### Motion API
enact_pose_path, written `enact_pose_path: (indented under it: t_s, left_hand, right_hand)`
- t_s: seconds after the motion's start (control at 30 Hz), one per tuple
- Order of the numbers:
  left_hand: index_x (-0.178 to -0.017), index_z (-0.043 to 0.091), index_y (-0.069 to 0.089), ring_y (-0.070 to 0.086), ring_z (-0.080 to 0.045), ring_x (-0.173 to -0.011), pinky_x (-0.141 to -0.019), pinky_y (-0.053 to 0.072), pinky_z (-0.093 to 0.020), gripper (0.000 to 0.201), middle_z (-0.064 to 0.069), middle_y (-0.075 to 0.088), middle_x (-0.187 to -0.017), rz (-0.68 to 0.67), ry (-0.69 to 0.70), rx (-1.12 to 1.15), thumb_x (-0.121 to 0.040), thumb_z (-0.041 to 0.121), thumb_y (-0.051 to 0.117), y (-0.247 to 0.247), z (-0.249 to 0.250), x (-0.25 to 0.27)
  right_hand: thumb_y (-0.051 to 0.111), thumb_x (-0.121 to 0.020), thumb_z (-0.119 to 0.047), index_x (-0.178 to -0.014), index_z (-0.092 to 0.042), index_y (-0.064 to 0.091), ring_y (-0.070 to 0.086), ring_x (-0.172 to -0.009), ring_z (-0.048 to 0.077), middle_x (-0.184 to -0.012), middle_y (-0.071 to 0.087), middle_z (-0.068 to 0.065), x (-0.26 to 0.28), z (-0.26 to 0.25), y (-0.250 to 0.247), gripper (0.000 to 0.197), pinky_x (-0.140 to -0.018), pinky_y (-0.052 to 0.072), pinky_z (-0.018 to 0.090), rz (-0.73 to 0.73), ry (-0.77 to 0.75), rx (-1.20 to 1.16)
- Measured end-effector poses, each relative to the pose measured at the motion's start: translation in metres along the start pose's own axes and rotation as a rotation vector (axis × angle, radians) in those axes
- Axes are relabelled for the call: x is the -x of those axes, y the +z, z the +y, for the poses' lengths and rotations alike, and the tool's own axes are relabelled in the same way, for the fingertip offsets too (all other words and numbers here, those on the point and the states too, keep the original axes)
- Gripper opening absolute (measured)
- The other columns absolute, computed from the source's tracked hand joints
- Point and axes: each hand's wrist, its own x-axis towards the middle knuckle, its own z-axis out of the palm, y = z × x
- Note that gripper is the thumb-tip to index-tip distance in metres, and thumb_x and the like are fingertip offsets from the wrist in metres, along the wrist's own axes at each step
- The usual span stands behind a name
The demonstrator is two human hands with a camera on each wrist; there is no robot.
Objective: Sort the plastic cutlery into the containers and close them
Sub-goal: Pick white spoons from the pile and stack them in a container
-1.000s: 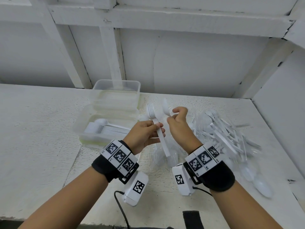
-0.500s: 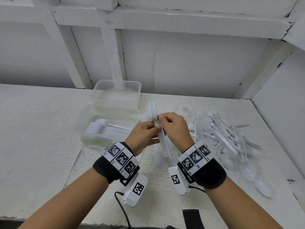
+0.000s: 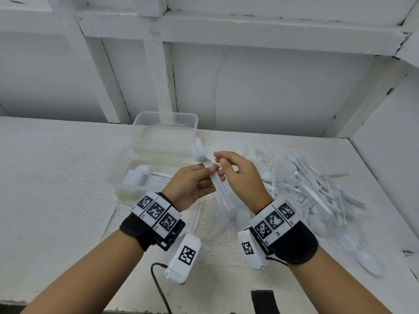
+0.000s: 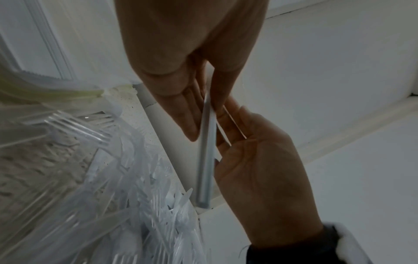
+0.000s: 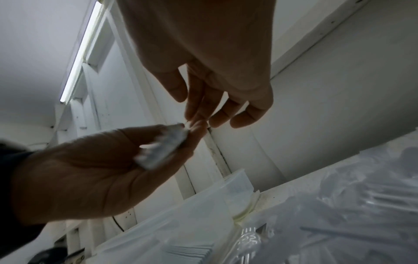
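1. Half a second ago the right hand (image 3: 243, 177) was closed over the forks (image 3: 214, 177) together with the left; now it has drawn slightly back to the right, and its fingers are loosely spread beside the stack.
2. The left hand (image 3: 192, 184) pinches the forks between thumb and fingers, at the neck just below the tines.
3. The forks are white, stacked one on another, tines pointing up and away from the person, handles slanting down toward the right wrist.
4. The left wrist view shows the right hand's fingertips (image 4: 228, 114) close against the handles; whether they press or only touch cannot be told.
5. The right hand holds nothing in a closed grip; its fingers hang relaxed.
6. The stack is held in the air above the table (image 3: 56, 177), between the containers and the pile.
7. Two clear containers sit left of the hands: the near container (image 3: 118, 177) holds a row of white cutlery (image 3: 145, 177); the far container (image 3: 165, 123) stands behind it, touching it.
8. Neither container has its lid on.
9. The pile (image 3: 313, 189) of clear and white cutlery lies on the table to the right of the right hand.
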Motion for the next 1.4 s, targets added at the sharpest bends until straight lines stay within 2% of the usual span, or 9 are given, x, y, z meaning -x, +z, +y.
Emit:
enact_pose_path:
  t_s: [0.1, 0.23, 0.43, 0.57, 0.73, 0.9, 1.03, 1.23, 1.4]
  left_hand:
    - [-0.089, 0.011, 0.064, 0.062, -0.007, -0.069, -0.074, 0.045, -0.021, 0.014, 0.002, 0.068, -0.074, 0.164, 0.021, 0.011, -0.094, 0.012, 0.052, -0.004, 0.005, -0.004]
    - [-0.086, 0.018, 0.064, 0.057, -0.009, -0.112, -0.106, 0.018, -0.036, 0.010, 0.000, 0.064, -0.098, 0.215, -0.034, 0.098, -0.091, 0.021, 0.056, -0.008, 0.010, -0.008]
    - [-0.088, 0.019, 0.065, 0.058, -0.005, -0.090, -0.104, 0.031, -0.028, 0.010, 0.007, 0.065, -0.086, 0.191, 0.027, 0.106, -0.092, 0.023, 0.056, -0.014, 0.021, -0.002]
    - [-0.101, 0.014, 0.066, 0.060, -0.014, -0.102, -0.098, 0.040, -0.028, 0.022, 0.002, 0.068, -0.101, 0.125, 0.074, -0.269, -0.093, 0.030, 0.053, -0.034, 0.046, 0.007]
    - [-0.111, 0.017, 0.064, 0.061, -0.011, -0.096, -0.085, 0.046, -0.024, 0.029, 0.005, 0.067, -0.104, 0.075, 0.130, -1.229, -0.096, 0.034, 0.046, -0.076, 0.092, 0.005]
    - [-0.120, 0.015, 0.060, 0.053, -0.014, -0.105, -0.088, 0.037, -0.022, 0.031, 0.001, 0.060, -0.122, 0.051, 0.022, -1.721, -0.098, 0.025, 0.041, -0.110, 0.105, -0.020]
    - [-0.133, 0.010, 0.048, 0.046, -0.023, -0.124, -0.101, 0.035, -0.031, 0.038, -0.008, 0.049, -0.135, -0.013, -0.132, -1.961, -0.099, 0.023, 0.037, -0.126, 0.085, -0.042]
    - [-0.122, 0.004, 0.052, 0.050, -0.026, -0.116, -0.095, 0.039, -0.032, 0.033, -0.014, 0.052, -0.126, -0.019, -0.225, -2.013, -0.099, 0.019, 0.033, -0.134, 0.072, -0.055]
    - [-0.131, 0.011, 0.049, 0.048, -0.025, -0.119, -0.096, 0.037, -0.029, 0.038, -0.011, 0.048, -0.131, 0.003, -0.227, -1.983, -0.096, 0.025, 0.044, -0.136, 0.073, -0.058]
  right_hand:
    - [0.052, -0.094, -0.026, -0.124, -0.016, 0.052, 0.052, -0.101, 0.008, -0.110, 0.055, -0.002, 0.001, 0.001, 0.010, 0.031, -0.081, 0.041, 0.015, -0.023, -0.039, 0.154]
    - [0.052, -0.095, -0.028, -0.128, -0.013, 0.047, 0.055, -0.095, 0.014, -0.107, 0.058, 0.004, -0.002, -0.003, 0.024, 0.037, -0.083, 0.046, 0.028, -0.116, -0.075, 0.259]
    - [0.050, -0.095, -0.019, -0.123, -0.011, 0.053, 0.055, -0.096, 0.015, -0.109, 0.062, 0.005, -0.013, -0.007, 0.040, 0.029, -0.078, 0.040, 0.019, -0.067, -0.190, 0.259]
    - [0.051, -0.095, -0.017, -0.116, -0.010, 0.057, 0.050, -0.075, 0.008, -0.089, 0.058, -0.003, -0.025, -0.015, 0.042, 0.023, -0.065, 0.038, 0.007, -0.051, -0.215, 0.218]
    - [0.051, -0.095, -0.019, -0.121, -0.012, 0.055, 0.047, -0.076, 0.009, -0.088, 0.052, -0.007, -0.048, -0.016, 0.039, 0.027, -0.059, 0.033, 0.006, -0.143, -0.101, 0.295]
    - [0.050, -0.095, -0.020, -0.122, -0.013, 0.054, 0.055, -0.084, 0.018, -0.098, 0.061, 0.005, -0.065, -0.018, 0.051, 0.027, -0.076, 0.047, 0.028, -0.261, -0.003, 0.367]
    - [0.049, -0.096, -0.020, -0.122, -0.012, 0.053, 0.059, -0.092, 0.023, -0.104, 0.064, 0.010, -0.073, -0.015, 0.065, 0.028, -0.082, 0.049, 0.034, -0.340, -0.003, 0.467]
    - [0.049, -0.096, -0.019, -0.122, -0.010, 0.053, 0.060, -0.093, 0.026, -0.107, 0.063, 0.012, -0.081, -0.014, 0.074, 0.028, -0.079, 0.049, 0.033, -0.408, -0.008, 0.553]
    - [0.048, -0.097, -0.020, -0.121, -0.010, 0.053, 0.059, -0.095, 0.027, -0.108, 0.062, 0.012, -0.088, -0.016, 0.080, 0.027, -0.080, 0.048, 0.035, -0.461, -0.057, 0.670]
